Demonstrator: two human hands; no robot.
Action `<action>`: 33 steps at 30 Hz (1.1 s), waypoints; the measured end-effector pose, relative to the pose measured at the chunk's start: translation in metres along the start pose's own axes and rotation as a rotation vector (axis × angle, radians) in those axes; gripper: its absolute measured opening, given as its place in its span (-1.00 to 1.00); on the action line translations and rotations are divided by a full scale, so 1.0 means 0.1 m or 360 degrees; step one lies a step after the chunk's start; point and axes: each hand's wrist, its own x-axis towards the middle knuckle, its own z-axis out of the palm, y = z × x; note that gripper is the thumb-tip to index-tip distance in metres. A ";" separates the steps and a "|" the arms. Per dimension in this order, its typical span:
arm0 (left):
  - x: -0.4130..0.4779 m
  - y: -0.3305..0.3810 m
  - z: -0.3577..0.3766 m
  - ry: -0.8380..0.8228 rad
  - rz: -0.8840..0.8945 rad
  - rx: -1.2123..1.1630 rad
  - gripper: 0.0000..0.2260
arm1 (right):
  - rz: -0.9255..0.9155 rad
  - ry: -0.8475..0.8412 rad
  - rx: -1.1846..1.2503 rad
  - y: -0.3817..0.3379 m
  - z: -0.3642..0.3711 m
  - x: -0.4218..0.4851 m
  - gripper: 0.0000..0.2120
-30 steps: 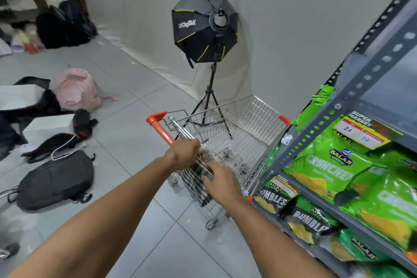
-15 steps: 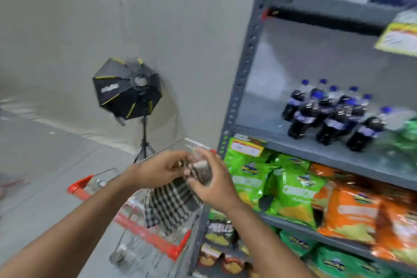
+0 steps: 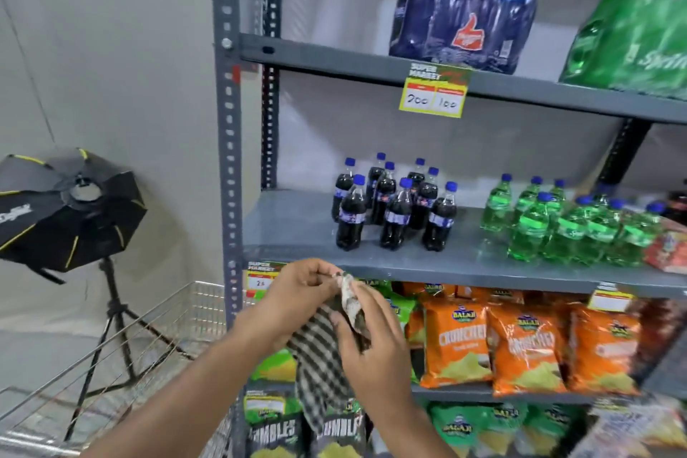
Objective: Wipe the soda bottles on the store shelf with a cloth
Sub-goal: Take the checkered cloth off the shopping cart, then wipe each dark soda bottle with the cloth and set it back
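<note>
Grey steel shelf [image 3: 297, 227] carries the dark soda bottles [image 3: 394, 208] at its middle, green bottles [image 3: 565, 223] to the right. Below and nearer, the left hand [image 3: 297, 294] and right hand [image 3: 375, 349] both pinch a checked cloth [image 3: 319, 357], which hangs limp between them. Cloth: soft, light; bunch into a pad. Bottles: smooth, probably tippy; steady each by the cap.

Your checked cloth [image 3: 323, 357] looks soft, woven and matt. The shelf [image 3: 409, 257] is grey painted metal with a dull sheen. The cola bottles [image 3: 394, 212] are glossy clear plastic, the orange snack bags [image 3: 520, 346] shiny film, the shopping cart [image 3: 174, 312] bare wire metal.
</note>
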 end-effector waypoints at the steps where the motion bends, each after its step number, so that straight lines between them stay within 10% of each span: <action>1: 0.04 0.01 0.12 -0.0048 -0.0043 -0.0092 -0.89 | 0.0019 0.0027 -0.0015 0.07 -0.10 0.03 -0.48; 14: 0.61 0.25 1.46 -0.0229 -0.0022 -0.0148 -0.94 | -0.0046 0.0220 0.0050 1.39 -1.11 0.55 -0.37; 26: 1.41 0.38 0.77 0.0908 0.0522 0.0112 -0.88 | -0.0117 0.0040 0.0328 1.57 -1.06 0.92 -0.25; 33: 1.99 0.36 0.20 0.0447 0.0235 0.0482 -0.74 | -0.0249 -0.0089 0.0268 1.35 -0.67 1.36 -0.31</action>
